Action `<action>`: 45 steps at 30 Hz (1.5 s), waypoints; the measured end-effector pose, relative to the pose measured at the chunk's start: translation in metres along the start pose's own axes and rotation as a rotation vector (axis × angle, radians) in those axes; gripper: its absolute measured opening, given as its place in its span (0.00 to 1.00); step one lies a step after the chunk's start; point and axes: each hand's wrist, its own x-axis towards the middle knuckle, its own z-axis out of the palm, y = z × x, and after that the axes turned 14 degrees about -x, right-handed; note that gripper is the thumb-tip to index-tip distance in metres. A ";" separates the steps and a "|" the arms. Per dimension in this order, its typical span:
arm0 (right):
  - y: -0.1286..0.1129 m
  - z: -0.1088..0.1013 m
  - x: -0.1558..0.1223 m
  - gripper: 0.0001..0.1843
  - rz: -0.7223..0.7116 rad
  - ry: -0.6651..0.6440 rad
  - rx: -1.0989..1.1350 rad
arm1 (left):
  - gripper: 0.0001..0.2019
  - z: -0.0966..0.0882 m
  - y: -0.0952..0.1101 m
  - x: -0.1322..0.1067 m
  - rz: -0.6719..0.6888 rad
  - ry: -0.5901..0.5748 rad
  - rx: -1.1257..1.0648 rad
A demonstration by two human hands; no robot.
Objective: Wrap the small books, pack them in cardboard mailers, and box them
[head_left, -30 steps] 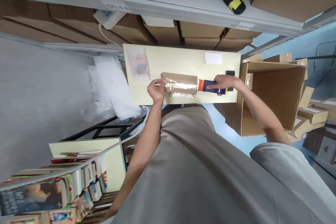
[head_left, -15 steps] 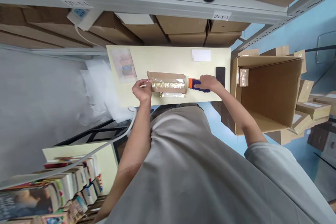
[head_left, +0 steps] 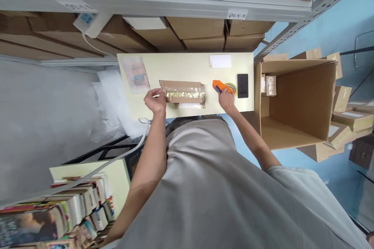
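With left hand (head_left: 156,100) nearly closed, pinching the nine-o'clock end of the cardboard parcel (head_left: 183,88) mid-way along the table (head_left: 178,66); with right hand (head_left: 226,100) curled around an orange tape dispenser (head_left: 222,85) at three o'clock of it. Could let the parcel skid, from so slight a pinch, or knock the phone (head_left: 242,85), just past the dispenser at three, by swinging wide. Tight toward six, close to the edge; roomier toward twelve, with white label (head_left: 220,61) at two

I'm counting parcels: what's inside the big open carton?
At least two small boxes show inside the carton, near its left wall; that wall hides part of the interior.
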 end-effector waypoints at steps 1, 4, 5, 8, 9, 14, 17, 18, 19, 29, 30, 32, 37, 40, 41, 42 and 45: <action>0.001 0.012 0.000 0.27 0.016 0.034 0.019 | 0.06 0.000 0.000 0.000 -0.002 0.004 0.025; 0.000 0.041 0.002 0.24 0.040 0.127 0.067 | 0.05 -0.001 -0.001 0.001 -0.001 0.002 0.091; -0.001 0.048 0.003 0.23 0.043 0.151 0.078 | 0.05 -0.002 -0.001 0.001 0.002 -0.004 0.105; -0.005 0.057 0.004 0.23 0.068 0.196 0.097 | 0.07 -0.003 -0.003 0.002 0.013 -0.018 0.124; -0.006 0.057 0.004 0.23 0.080 0.200 0.100 | 0.07 -0.003 -0.003 0.002 0.016 -0.023 0.124; -0.012 0.038 -0.011 0.24 0.147 0.303 0.120 | 0.12 -0.006 -0.005 0.001 0.032 -0.059 0.116; -0.027 0.022 -0.028 0.26 0.064 0.473 0.220 | 0.12 -0.008 -0.006 0.001 0.045 -0.097 0.101; -0.034 0.018 -0.033 0.27 0.016 0.520 0.263 | 0.12 -0.008 -0.007 0.001 0.049 -0.114 0.092; -0.043 0.015 -0.037 0.29 -0.030 0.556 0.305 | 0.12 -0.009 -0.007 0.001 0.054 -0.130 0.083; -0.106 0.020 -0.043 0.46 0.061 0.385 0.530 | 0.16 -0.016 -0.010 0.000 0.209 -0.293 0.106; -0.109 0.019 -0.042 0.45 0.102 0.392 0.522 | 0.18 -0.016 -0.009 0.000 0.233 -0.310 0.126; -0.115 0.016 -0.037 0.42 0.174 0.413 0.499 | 0.21 -0.017 -0.008 0.001 0.271 -0.338 0.157; -0.118 0.016 -0.023 0.29 0.272 0.460 0.506 | 0.14 -0.018 -0.008 0.011 0.254 -0.408 0.123; -0.111 0.020 -0.022 0.25 0.235 0.491 0.557 | 0.12 -0.018 -0.010 0.016 0.259 -0.435 0.071; -0.108 0.021 -0.022 0.25 0.223 0.500 0.576 | 0.12 -0.018 -0.010 0.017 0.275 -0.450 0.061; -0.107 0.022 -0.023 0.26 0.215 0.510 0.597 | 0.11 -0.019 -0.010 0.017 0.292 -0.465 0.055; -0.106 0.022 -0.026 0.28 0.216 0.528 0.665 | 0.11 -0.021 -0.011 0.018 0.327 -0.511 0.047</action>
